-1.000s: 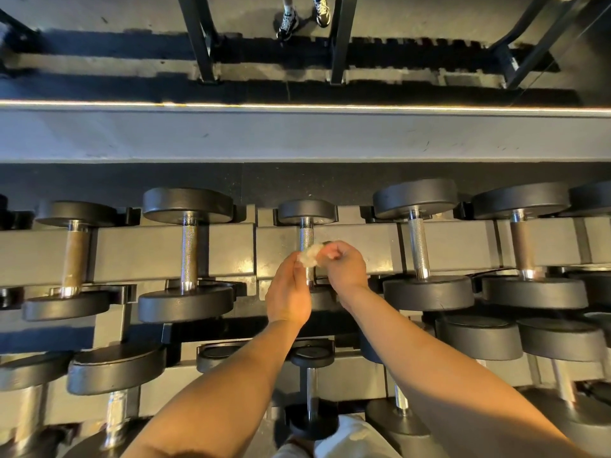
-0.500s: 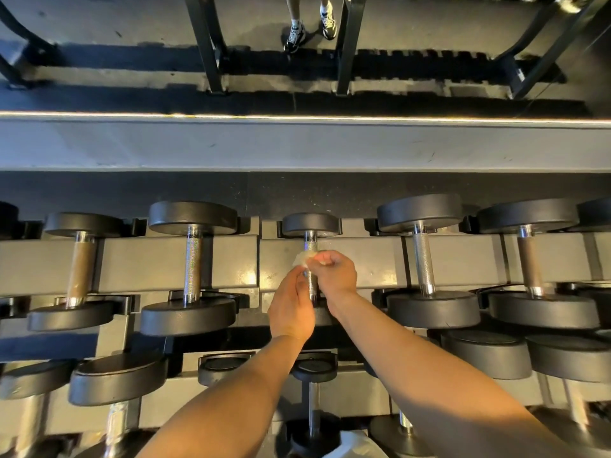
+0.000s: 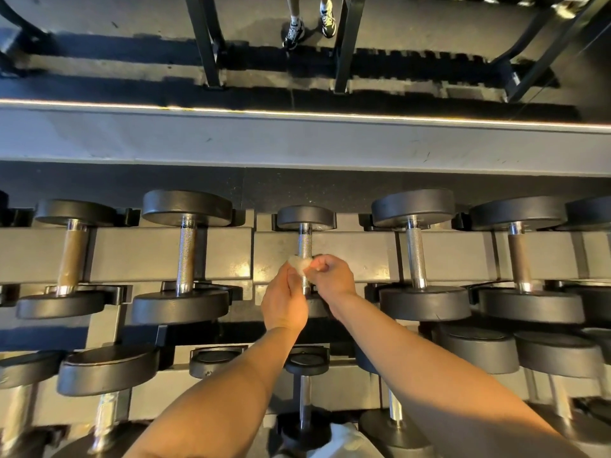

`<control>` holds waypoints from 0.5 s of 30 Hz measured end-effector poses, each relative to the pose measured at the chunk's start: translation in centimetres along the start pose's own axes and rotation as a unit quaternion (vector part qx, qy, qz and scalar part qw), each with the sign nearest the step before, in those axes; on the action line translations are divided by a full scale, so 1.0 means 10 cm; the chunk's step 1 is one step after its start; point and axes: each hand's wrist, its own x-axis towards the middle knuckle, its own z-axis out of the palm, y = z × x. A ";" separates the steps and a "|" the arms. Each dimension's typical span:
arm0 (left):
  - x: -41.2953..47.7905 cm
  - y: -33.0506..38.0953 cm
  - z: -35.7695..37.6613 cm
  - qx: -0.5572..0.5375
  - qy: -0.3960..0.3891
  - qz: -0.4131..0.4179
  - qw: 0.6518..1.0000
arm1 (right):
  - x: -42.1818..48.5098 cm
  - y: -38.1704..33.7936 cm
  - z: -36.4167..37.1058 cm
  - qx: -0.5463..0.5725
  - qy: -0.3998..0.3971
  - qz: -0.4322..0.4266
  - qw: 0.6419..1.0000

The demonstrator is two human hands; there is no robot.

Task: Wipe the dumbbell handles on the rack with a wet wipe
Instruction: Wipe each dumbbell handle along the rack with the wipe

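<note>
Where the hands meet: the knurled steel handle [image 3: 305,241] of the small black-headed dumbbell [image 3: 305,217], mid top tier of the grey metal rack [image 3: 347,256].
Left hand [image 3: 286,300]: forearm stretched forward, fingers together, pinching a crumpled white wet wipe [image 3: 299,263] against that handle.
Right hand [image 3: 332,276]: wrist bent inward, fingers curled, tips gripping the wipe's other side.
</note>
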 end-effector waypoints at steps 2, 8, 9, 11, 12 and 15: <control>0.00 0.01 0.00 0.001 -0.001 0.001 1.000 | -0.08 0.11 -0.04 -0.006 -0.028 0.022 0.999; -0.01 0.02 0.00 0.021 -0.002 0.021 1.000 | 0.02 -0.06 -0.08 0.034 0.013 -0.020 0.999; -0.01 0.01 0.00 0.019 -0.003 0.025 1.000 | 0.07 -0.17 -0.07 0.066 0.027 -0.028 0.997; -0.01 0.01 0.01 0.010 -0.003 0.021 1.000 | 0.14 -0.35 -0.03 0.098 0.033 -0.037 0.994; 0.00 0.02 0.02 0.006 -0.001 0.014 1.000 | 0.16 -0.38 0.00 0.090 0.033 -0.042 0.995; 0.00 0.03 0.02 -0.011 -0.002 -0.003 1.000 | 0.07 -0.26 0.05 0.042 0.036 -0.046 0.997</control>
